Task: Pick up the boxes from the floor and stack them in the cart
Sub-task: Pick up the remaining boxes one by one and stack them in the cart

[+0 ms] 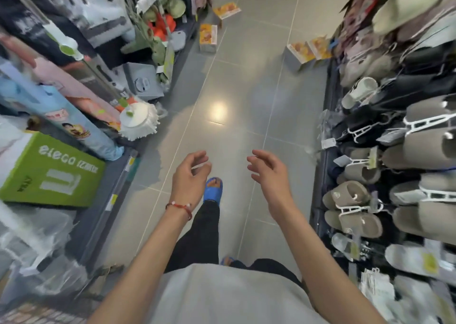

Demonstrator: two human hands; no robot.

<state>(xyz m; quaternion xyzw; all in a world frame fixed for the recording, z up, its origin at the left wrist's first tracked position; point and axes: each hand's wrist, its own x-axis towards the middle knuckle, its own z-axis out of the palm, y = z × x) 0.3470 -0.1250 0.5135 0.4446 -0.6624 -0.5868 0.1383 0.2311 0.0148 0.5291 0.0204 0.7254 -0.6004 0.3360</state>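
Orange-printed grey-sided boxes [208, 38] scattered on tiled floor [237, 96] | left hand [188, 175], right hand [269, 173] empty, loosely curled

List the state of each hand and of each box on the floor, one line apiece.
Left hand: empty, fingers loosely curled, above the floor.
Right hand: empty, fingers loosely curled.
Farthest box: on the floor, tilted, not picked up.
Box by the left shelf: on the floor, not picked up.
Box by the slipper rack: on the floor, touching its neighbour.
Neighbour box: on the floor, beside the rack.
Cart: not in view.
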